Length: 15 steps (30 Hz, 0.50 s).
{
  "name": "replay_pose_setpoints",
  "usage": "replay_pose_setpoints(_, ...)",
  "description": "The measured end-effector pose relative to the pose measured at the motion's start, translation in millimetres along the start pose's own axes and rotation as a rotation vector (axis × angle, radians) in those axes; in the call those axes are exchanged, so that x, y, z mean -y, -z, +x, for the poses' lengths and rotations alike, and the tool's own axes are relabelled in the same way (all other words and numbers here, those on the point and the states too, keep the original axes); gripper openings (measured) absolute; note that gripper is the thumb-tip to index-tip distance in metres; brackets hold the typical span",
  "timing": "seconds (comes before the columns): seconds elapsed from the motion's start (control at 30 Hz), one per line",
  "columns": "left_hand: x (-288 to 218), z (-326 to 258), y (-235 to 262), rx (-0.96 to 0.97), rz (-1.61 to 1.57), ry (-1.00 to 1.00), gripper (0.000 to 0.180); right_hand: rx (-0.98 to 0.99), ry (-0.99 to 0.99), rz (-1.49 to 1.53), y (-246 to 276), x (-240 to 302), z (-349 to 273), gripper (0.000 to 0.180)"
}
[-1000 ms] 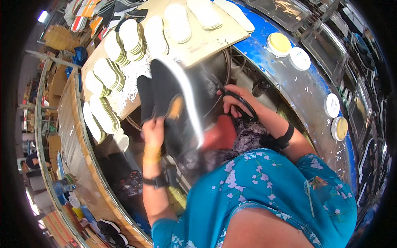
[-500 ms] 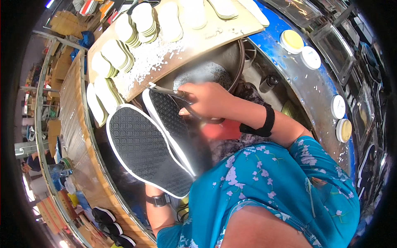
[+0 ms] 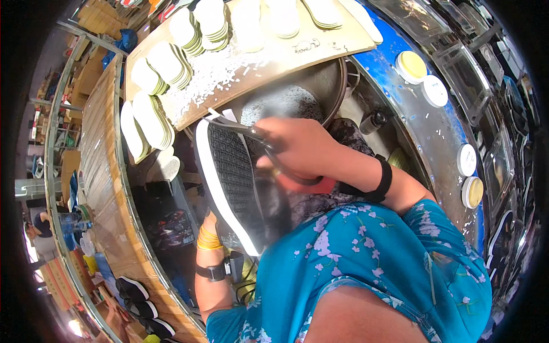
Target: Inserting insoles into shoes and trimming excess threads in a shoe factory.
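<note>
Nearest is the wearer's teal floral top (image 3: 343, 246). Just beyond it, a dark shoe (image 3: 231, 171) with a white-edged, patterned sole is held up on its side, toe end away from the body. The left hand (image 3: 210, 219) is mostly hidden behind the shoe, so its grip cannot be told. The right hand (image 3: 300, 146) is curled around the handles of black scissors (image 3: 255, 133), whose blades lie by the toe end, with a small white strip near their tips. Beyond, a tan board (image 3: 320, 56) carries stacks of white insoles (image 3: 157, 124) and scattered white clippings (image 3: 209, 86). To the right, round tubs (image 3: 412, 67) stand on a blue-edged metal surface (image 3: 437, 131). Far left are cardboard boxes (image 3: 97, 17).
</note>
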<state>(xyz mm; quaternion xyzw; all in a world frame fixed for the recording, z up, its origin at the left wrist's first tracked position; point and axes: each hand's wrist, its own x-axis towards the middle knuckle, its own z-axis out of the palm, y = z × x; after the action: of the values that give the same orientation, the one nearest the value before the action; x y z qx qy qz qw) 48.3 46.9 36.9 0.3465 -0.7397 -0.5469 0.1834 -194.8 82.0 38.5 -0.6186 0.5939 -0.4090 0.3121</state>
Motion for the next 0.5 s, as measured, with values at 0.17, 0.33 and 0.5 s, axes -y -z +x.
replay_pose_setpoints(0.17,0,-1,-1,0.002,-0.019,0.015,0.047,-0.014,-0.094,-0.02,2,-21,0,0.04)
replay_pose_setpoints(0.33,17,8,0,-0.194,-0.486,0.141,0.047,-0.313,-0.124,-0.171,47,-72,-41,0.045)
replay_pose_setpoints(0.5,56,31,-7,-0.25,-1.136,0.183,0.047,-0.75,-0.909,-0.463,147,-143,-154,0.046)
